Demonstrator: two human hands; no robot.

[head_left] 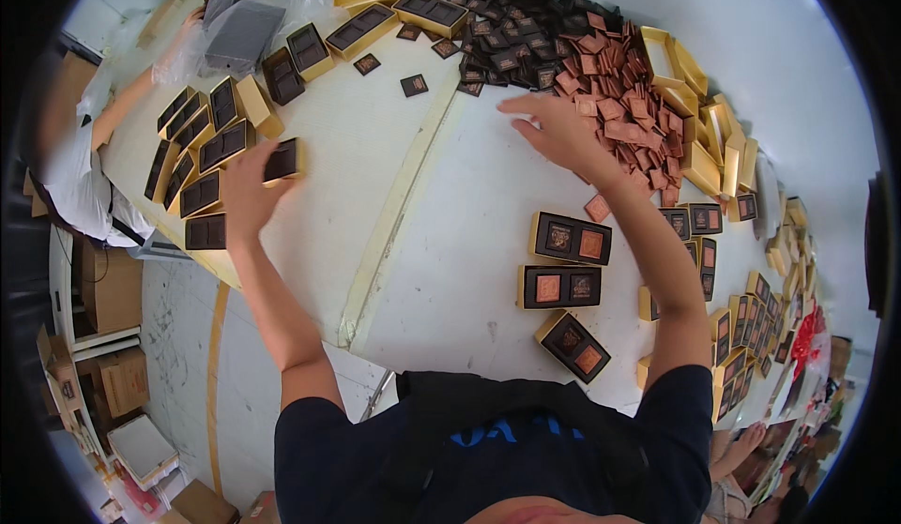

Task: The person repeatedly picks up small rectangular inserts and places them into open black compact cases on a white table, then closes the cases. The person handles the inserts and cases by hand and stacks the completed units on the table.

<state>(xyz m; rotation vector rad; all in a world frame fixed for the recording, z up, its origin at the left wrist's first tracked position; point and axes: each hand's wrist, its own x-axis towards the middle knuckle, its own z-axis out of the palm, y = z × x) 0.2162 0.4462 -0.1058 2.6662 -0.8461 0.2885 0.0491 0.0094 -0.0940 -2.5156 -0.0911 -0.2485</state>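
At the left of the table, my left hand (248, 191) has its fingers and thumb around a small gold box (284, 160) with a dark insert; part of the box is hidden by the hand. Similar gold boxes with dark two-well inserts (223, 145) stand close beside it. My right hand (556, 130) is stretched over the table, fingers apart and nothing in them. Nearest to it are a heap of flat, square, copper-coloured wrapped pieces (619, 111) and a heap of dark ones (507, 50). Three filled boxes (570, 238) sit below my right forearm.
A strip of yellowish tape (399, 214) crosses the white table (450, 280). Several loose dark squares (414, 85) lie near the back. Gold sleeves (718, 153) and more filled boxes (746, 322) line the right side. Another person's arm (127, 106) reaches past grey blocks (246, 34) at far left.
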